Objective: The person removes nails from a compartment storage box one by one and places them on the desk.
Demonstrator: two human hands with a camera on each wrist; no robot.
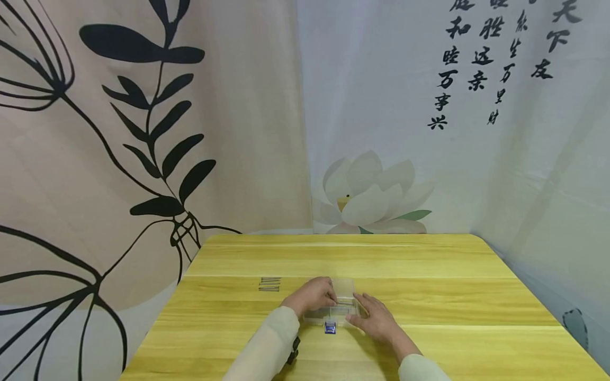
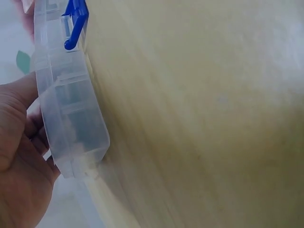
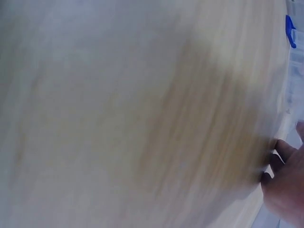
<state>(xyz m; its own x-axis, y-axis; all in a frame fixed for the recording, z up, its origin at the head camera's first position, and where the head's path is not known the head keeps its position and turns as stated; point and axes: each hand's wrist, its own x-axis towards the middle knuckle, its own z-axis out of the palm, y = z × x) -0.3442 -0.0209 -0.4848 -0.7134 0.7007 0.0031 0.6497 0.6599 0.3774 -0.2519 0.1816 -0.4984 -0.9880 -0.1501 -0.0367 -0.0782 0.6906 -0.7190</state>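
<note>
A clear plastic compartment box [image 1: 316,315] sits on the table, its lid [image 1: 344,287] raised at the back and a blue latch [image 1: 330,328] at its front. My left hand [image 1: 314,294] reaches in over the back left; its fingertips pinch one end of a thin grey nail [image 1: 346,304] inside the box. Seen from the left wrist, the hand [image 2: 21,147] is behind the box wall [image 2: 78,114], which hides the fingertips. My right hand [image 1: 377,317] rests at the box's right end with fingers extended, thumb by the front corner.
Several similar nails [image 1: 270,284] lie in a row on the wooden table [image 1: 429,275], left of the box. A dark object [image 1: 294,350] shows beside the left sleeve. Behind the table hangs a printed curtain [image 1: 257,116].
</note>
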